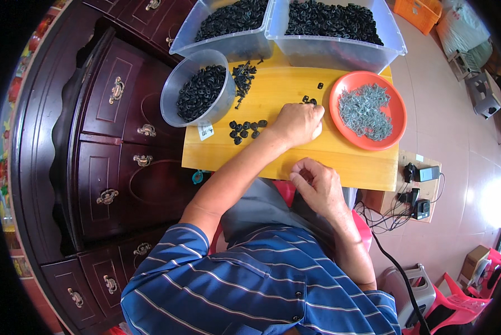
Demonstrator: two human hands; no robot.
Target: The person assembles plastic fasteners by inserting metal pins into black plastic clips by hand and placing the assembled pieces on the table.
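My left hand [299,125] reaches across the yellow wooden table [217,155], its fingers curled closed, right beside several small black plastic pieces [313,101]. Whatever it grips, if anything, is hidden under the knuckles. At the table's near edge my right hand [319,186] is closed, thumb against the bent fingers; I cannot make out anything between them. To the right stands a round orange-red plate [399,117] piled with thin silvery screws or nails [365,111]. Loose black oval pieces [245,134] lie left of my left forearm. Beyond them is a small heap of black pieces with screws [242,78].
A round clear tub [169,95] of black pieces stands at the table's left edge. Two clear bins [228,49] full of black parts are at the far side. Dark wooden drawers [111,151] border the left. Cables and small devices [420,207] sit low right.
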